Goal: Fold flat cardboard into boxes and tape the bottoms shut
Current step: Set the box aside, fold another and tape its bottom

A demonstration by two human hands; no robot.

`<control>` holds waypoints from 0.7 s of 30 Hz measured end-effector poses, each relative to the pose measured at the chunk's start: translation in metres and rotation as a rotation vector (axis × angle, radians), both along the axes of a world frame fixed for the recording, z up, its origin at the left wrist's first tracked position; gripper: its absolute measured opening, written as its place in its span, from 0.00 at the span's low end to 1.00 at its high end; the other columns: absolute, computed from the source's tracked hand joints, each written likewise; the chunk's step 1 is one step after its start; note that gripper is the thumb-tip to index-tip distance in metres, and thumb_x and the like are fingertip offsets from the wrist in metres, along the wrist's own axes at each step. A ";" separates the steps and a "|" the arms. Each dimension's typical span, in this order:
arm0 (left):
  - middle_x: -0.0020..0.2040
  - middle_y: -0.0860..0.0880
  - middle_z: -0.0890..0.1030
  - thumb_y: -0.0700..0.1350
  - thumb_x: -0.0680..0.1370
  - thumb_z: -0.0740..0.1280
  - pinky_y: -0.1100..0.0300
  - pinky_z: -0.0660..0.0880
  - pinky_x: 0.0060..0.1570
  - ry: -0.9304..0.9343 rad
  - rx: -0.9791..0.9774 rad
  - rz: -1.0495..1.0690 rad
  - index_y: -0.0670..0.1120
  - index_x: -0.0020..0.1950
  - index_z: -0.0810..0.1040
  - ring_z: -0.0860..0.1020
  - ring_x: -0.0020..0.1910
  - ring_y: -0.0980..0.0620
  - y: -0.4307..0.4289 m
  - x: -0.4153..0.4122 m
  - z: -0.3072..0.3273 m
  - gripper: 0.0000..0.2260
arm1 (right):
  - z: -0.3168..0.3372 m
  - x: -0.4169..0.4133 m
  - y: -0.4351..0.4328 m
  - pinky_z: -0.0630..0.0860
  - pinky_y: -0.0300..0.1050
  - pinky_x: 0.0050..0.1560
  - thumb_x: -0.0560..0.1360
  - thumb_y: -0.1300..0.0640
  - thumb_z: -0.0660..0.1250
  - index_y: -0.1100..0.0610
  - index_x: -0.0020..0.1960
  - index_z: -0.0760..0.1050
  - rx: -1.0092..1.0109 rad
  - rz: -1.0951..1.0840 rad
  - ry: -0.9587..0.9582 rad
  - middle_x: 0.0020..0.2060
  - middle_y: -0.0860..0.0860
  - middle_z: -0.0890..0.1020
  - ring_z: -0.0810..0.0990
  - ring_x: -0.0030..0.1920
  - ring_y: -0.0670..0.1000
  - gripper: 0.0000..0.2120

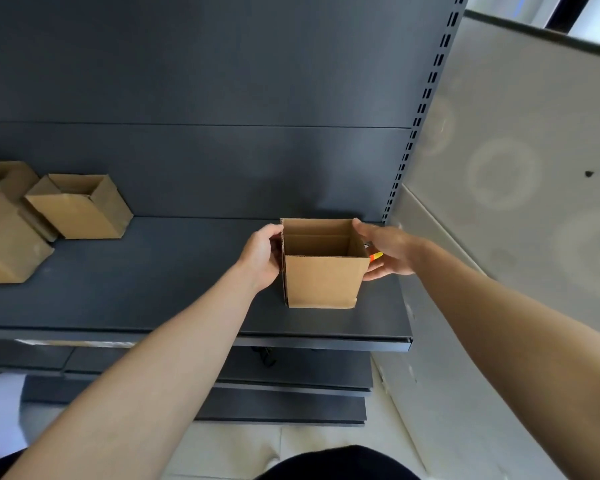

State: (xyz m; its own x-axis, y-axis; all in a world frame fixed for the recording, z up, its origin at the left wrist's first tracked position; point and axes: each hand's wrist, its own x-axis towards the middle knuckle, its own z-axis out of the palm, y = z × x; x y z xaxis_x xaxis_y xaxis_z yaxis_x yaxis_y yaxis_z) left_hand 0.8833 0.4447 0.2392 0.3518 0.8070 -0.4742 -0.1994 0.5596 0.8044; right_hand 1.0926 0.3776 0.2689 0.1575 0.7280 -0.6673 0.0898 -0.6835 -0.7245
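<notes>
Box: box (321, 282) is standing mouth-up near the right end of the shelf (153, 289), between the 2 hands
Left hand: left hand (262, 259) is gripping the left wall, thumb at the rim
Right hand: right hand (388, 252) is pressing the right wall with fairly straight fingers; an orange thing (376, 257) is peeking beside the palm, held or not I cannot tell
Doing it well: I judge it is being set down; keeping even pressure on both sides; seating the base flat
Around: other boxes (78, 206) are sitting well apart at left; the post (426, 105) is crowding the right hand
</notes>
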 end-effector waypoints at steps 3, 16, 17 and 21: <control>0.48 0.45 0.80 0.44 0.81 0.62 0.57 0.75 0.49 0.025 0.019 -0.062 0.43 0.54 0.76 0.78 0.49 0.49 0.000 -0.003 -0.002 0.07 | -0.002 0.002 0.001 0.78 0.57 0.57 0.77 0.36 0.59 0.55 0.63 0.71 -0.014 -0.006 0.014 0.56 0.58 0.77 0.80 0.55 0.61 0.25; 0.66 0.46 0.73 0.38 0.79 0.63 0.51 0.71 0.64 0.268 0.198 -0.104 0.49 0.59 0.74 0.72 0.64 0.47 -0.002 0.001 -0.012 0.10 | -0.004 -0.009 0.006 0.82 0.51 0.42 0.75 0.36 0.62 0.57 0.64 0.69 -0.027 -0.046 -0.018 0.52 0.59 0.78 0.82 0.47 0.58 0.28; 0.66 0.46 0.73 0.37 0.79 0.63 0.48 0.69 0.67 0.272 0.203 -0.120 0.50 0.58 0.74 0.72 0.65 0.46 -0.002 0.000 -0.012 0.11 | -0.004 -0.009 0.006 0.82 0.51 0.42 0.75 0.37 0.62 0.57 0.64 0.69 -0.027 -0.043 -0.021 0.52 0.59 0.78 0.81 0.47 0.57 0.28; 0.64 0.47 0.74 0.36 0.80 0.62 0.51 0.72 0.63 0.269 0.219 -0.169 0.51 0.60 0.76 0.73 0.62 0.46 -0.001 -0.001 -0.008 0.13 | -0.004 -0.008 0.006 0.82 0.52 0.44 0.75 0.37 0.62 0.57 0.62 0.69 -0.026 -0.036 -0.020 0.51 0.58 0.78 0.81 0.48 0.58 0.27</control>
State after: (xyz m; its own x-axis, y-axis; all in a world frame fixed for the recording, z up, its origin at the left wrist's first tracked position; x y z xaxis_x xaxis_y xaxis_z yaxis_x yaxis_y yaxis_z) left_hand 0.8819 0.4437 0.2309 0.3750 0.8408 -0.3904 0.1150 0.3757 0.9196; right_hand 1.0847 0.3832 0.2647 0.1968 0.7038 -0.6826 0.0784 -0.7053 -0.7046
